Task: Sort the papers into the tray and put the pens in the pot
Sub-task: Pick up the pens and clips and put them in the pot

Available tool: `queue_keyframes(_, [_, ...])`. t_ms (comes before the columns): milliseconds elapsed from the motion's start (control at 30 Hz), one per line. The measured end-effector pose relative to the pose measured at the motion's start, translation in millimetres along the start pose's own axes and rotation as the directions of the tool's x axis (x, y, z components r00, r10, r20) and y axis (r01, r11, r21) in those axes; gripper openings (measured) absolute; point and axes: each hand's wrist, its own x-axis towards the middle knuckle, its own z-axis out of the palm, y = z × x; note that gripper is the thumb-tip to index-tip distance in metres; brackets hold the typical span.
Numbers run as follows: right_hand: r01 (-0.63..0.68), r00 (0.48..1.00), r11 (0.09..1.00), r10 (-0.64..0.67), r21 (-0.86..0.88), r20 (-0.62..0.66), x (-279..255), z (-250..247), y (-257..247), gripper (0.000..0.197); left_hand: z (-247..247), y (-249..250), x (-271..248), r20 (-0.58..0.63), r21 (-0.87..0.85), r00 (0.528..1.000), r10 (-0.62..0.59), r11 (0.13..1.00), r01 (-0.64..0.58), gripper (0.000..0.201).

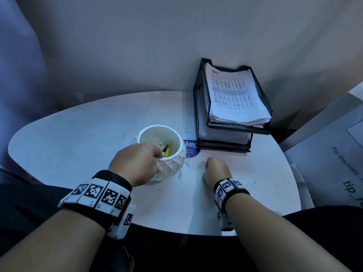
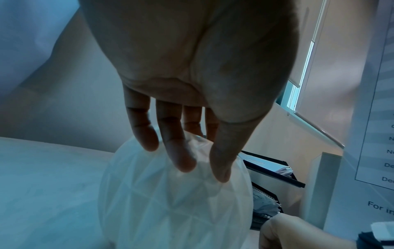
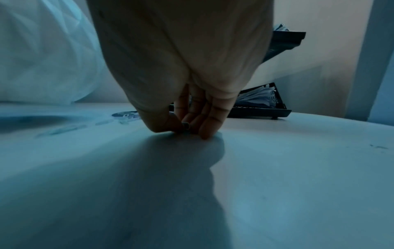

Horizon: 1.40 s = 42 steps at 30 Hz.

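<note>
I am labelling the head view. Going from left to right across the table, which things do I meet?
left hand → white faceted pot → paper clips → right hand → black mesh paper tray

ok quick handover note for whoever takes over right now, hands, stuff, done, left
Left hand: grips the near rim of the white pot.
Right hand: fingertips bunched on the table; whether they pinch anything cannot be told.
Papers: stacked in the black tray, both tiers.
Pens: in the pot.
Left: no loose pens or sheets visible; only paper clips lie beside the pot.
</note>
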Motion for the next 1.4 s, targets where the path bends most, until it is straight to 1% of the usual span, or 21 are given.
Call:
queue_keyframes(67, [0.034, 0.999, 0.999, -0.034, -0.028, -0.007, -5, 2, 2, 0.025, 1, 0, -1, 0.008, 0.002, 1.000, 0.000, 1.000, 0.000, 0.031])
queue_keyframes(133, [0.033, 0.999, 0.999, -0.034, -0.018, -0.020, -7, 2, 4, 0.026, 2, 0, -2, 0.013, 0.011, 1.000, 0.001, 1.000, -0.001, 0.031])
queue_keyframes(333, [-0.020, 1.000, 0.984, 0.023, 0.176, -0.016, -7, 6, 15, 0.017, 4, 2, -3, 0.021, 0.007, 1.000, 0.006, 1.000, -0.006, 0.031])
queue_keyframes(533, [-0.038, 0.999, 0.972, 0.039, 0.230, 0.000, -7, 9, 19, 0.014, 5, 3, 0, 0.032, 0.002, 0.999, 0.005, 1.000, -0.005, 0.033])
queue_keyframes(600, [-0.072, 0.997, 0.949, 0.070, 0.308, 0.020, -6, 6, 16, 0.014, 6, 4, 0, 0.040, 0.004, 0.999, 0.006, 1.000, -0.006, 0.034])
queue_keyframes(633, [-0.096, 0.995, 0.904, 0.089, 0.417, 0.034, -6, 2, 12, 0.013, 5, 4, 0, 0.044, 0.005, 0.999, 0.007, 1.000, -0.007, 0.034])
queue_keyframes(667, [-0.100, 0.995, 0.824, 0.097, 0.558, 0.035, -7, -4, 4, 0.014, 5, 4, 0, 0.046, 0.005, 0.999, 0.006, 1.000, -0.006, 0.034])
queue_keyframes(700, [-0.067, 0.996, 0.716, 0.090, 0.695, 0.003, -8, -12, -6, 0.015, 5, 4, 0, 0.046, 0.008, 0.999, 0.007, 1.000, -0.007, 0.034])
queue_keyframes(733, [0.001, 0.996, 0.609, 0.069, 0.793, -0.054, -9, -24, -18, 0.015, 5, 4, 0, 0.046, 0.014, 0.999, 0.007, 1.000, -0.008, 0.034])
queue_keyframes(767, [0.077, 0.993, 0.527, 0.038, 0.846, -0.114, -10, -37, -33, 0.013, 5, 4, 0, 0.049, 0.018, 0.999, 0.005, 1.000, -0.005, 0.033])
queue_keyframes(833, [0.202, 0.978, 0.459, -0.049, 0.865, -0.202, -14, -62, -64, 0.011, 5, 4, 0, 0.050, 0.023, 0.999, 0.000, 1.000, -0.001, 0.033])
queue_keyframes(867, [0.251, 0.968, 0.454, -0.111, 0.855, -0.226, -17, -72, -78, 0.013, 4, 3, 0, 0.048, 0.024, 0.999, -0.002, 1.000, 0.000, 0.032])
queue_keyframes(900, [0.287, 0.957, 0.455, -0.180, 0.843, -0.228, -19, -79, -90, 0.013, 3, 3, 0, 0.045, 0.025, 0.999, -0.003, 1.000, 0.002, 0.032])
queue_keyframes(967, [0.332, 0.934, 0.496, -0.292, 0.802, -0.206, -23, -83, -107, 0.008, 0, 2, 1, 0.046, 0.021, 0.999, -0.010, 1.000, 0.009, 0.033])
queue_keyframes(1033, [0.386, 0.915, 0.527, -0.326, 0.757, -0.239, -24, -80, -115, 0.006, -3, -1, 1, 0.042, 0.016, 0.999, -0.015, 1.000, 0.015, 0.031])
queue_keyframes(1100, [0.369, 0.927, 0.497, -0.256, 0.785, -0.273, -19, -72, -114, 0.004, -6, -7, 0, 0.023, 0.006, 0.999, -0.021, 1.000, 0.021, 0.030])
queue_keyframes(1167, [0.265, 0.964, 0.479, -0.108, 0.837, -0.243, -8, -59, -103, 0.012, -10, -14, -1, 0.010, -0.002, 0.999, -0.036, 0.999, 0.036, 0.030])
queue_keyframes(1200, [0.200, 0.976, 0.518, -0.031, 0.832, -0.216, -2, -51, -95, 0.013, -12, -17, -2, 0.008, -0.004, 0.999, -0.044, 0.999, 0.044, 0.030])
queue_keyframes(1267, [0.088, 0.987, 0.673, 0.042, 0.734, -0.158, 9, -37, -77, 0.013, -17, -23, -2, -0.003, -0.003, 0.998, -0.058, 0.998, 0.058, 0.031])
queue_keyframes(1333, [-0.001, 0.997, 0.815, 0.044, 0.579, -0.061, 14, -26, -62, 0.014, -21, -28, -1, -0.017, -0.007, 0.997, -0.072, 0.997, 0.072, 0.030])
queue_keyframes(1400, [-0.029, 1.000, 0.908, 0.021, 0.418, 0.023, 16, -16, -52, 0.025, -24, -32, 0, -0.027, -0.013, 0.996, -0.084, 0.996, 0.084, 0.030])
